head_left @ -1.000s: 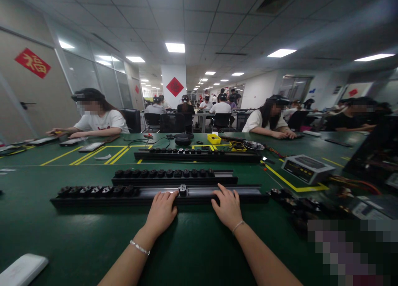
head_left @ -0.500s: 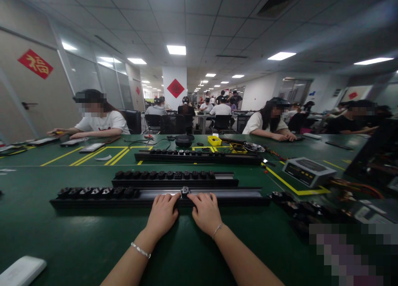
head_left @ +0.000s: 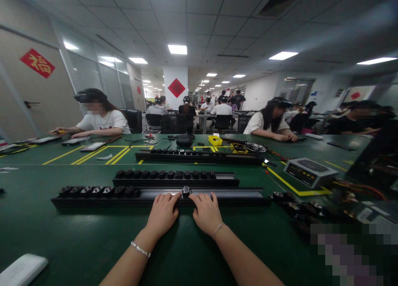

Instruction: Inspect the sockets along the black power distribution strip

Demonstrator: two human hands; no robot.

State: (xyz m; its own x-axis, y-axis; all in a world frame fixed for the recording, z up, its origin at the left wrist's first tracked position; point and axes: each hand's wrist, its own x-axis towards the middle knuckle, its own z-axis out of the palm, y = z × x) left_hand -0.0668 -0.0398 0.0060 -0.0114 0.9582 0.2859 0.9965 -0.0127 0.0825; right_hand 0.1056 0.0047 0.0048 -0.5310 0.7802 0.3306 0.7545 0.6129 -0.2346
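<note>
Fingertips of both hands meet at one small black socket module [head_left: 185,191] seated in a long black rail [head_left: 230,196]. The left hand [head_left: 162,214] and right hand [head_left: 205,213] lie palm down with fingers loosely curled against the rail's near edge, flanking the module; whether either grip actually pinches it cannot be told. Left of the grip, a row of modules [head_left: 96,190] fills the rail. Beyond lie two more filled rails [head_left: 175,177] on the green table [head_left: 62,232]. Right of the grip sits a grey meter [head_left: 307,172].
</note>
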